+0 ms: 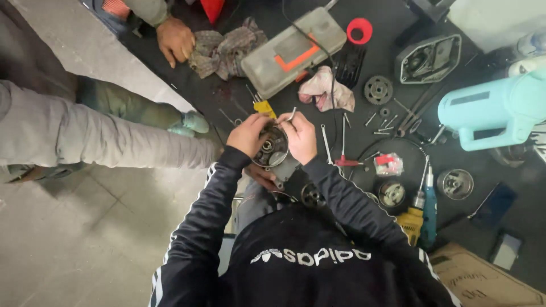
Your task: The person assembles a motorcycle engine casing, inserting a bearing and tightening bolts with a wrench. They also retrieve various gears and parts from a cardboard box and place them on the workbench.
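A dark work mat [239, 96] covered the frame's upper right, strewn with a grey tool casing [293, 51], a pale blue machine [489, 111], rags and loose parts, seemingly laid out within reach. At centre, a round metal motor part [272, 149] sat gripped between both hands, apparently to steady it. The left hand [247, 135] curled around its edge, and the right hand [300, 137] pinched a thin metal tool [291, 115] above it.
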